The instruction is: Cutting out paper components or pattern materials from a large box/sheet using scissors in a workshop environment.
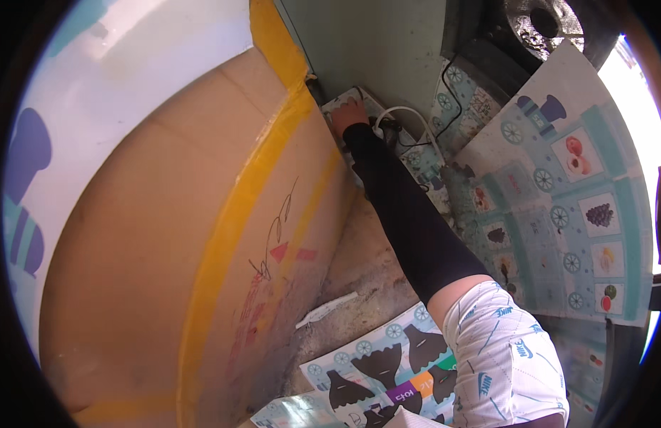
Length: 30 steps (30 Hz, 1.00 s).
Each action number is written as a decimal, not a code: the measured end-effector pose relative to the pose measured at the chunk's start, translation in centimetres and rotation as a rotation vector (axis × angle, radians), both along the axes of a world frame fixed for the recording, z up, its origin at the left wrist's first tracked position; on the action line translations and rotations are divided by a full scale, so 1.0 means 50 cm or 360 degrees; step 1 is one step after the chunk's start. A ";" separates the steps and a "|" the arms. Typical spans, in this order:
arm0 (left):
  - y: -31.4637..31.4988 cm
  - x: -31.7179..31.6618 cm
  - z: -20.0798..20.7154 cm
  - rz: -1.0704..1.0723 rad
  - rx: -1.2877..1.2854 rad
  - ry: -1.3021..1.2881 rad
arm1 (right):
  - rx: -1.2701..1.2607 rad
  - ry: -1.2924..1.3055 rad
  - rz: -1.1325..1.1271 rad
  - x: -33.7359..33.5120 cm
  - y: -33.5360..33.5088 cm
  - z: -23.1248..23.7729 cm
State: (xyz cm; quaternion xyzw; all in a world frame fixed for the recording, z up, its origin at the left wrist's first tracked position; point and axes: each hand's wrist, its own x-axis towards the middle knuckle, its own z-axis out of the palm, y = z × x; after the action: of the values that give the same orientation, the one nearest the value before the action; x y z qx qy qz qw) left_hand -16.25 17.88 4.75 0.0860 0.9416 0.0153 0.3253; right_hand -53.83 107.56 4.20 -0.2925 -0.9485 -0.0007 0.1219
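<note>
My right arm, in a black arm sleeve under a white patterned short sleeve, stretches from the lower right to the far middle. At its end my right hand (349, 114) is low in a narrow gap, fingers bent down against a pale printed board (330, 107). What the fingers close on is hidden beneath them. Right beside the wrist are a white cable (405, 109) and a dark device (391, 130). On the left stands a large brown cardboard box (166, 192) with yellow tape (217, 250) along its edge. My left hand is out of view.
Printed sheets with fruit pictures (544, 192) lean on the right. Another printed sheet (377, 367) with dark shapes lies below, near a white strip (327, 310) on the dirty floor. A grey-green panel (366, 43) rises behind; a round metal part (558, 36) is upper right.
</note>
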 end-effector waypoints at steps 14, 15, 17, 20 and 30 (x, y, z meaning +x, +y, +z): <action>-0.066 0.140 0.024 -0.0340 -0.0204 -0.0233 | -0.0538 0.1341 -0.0266 0.147 0.001 0.220; -0.067 0.148 0.018 -0.0364 -0.0196 -0.0217 | -0.0513 0.1372 -0.0245 0.174 -0.002 0.264; -0.071 0.167 0.015 -0.0407 -0.0179 -0.0172 | -0.1915 0.1922 -0.0028 0.230 -0.015 0.375; -0.080 0.217 0.028 -0.0430 -0.0176 -0.0081 | -0.2250 0.1505 0.0007 0.316 -0.054 0.590; -0.138 0.401 0.017 -0.0659 -0.0155 0.0105 | -0.0980 0.2592 0.1116 0.515 -0.248 1.338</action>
State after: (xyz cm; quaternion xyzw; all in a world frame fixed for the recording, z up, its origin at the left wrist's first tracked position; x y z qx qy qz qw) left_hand 3.79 10.97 5.62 0.2623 0.9135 -0.1001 0.2944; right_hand -28.06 95.17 71.12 0.0803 -0.5635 0.4920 0.6587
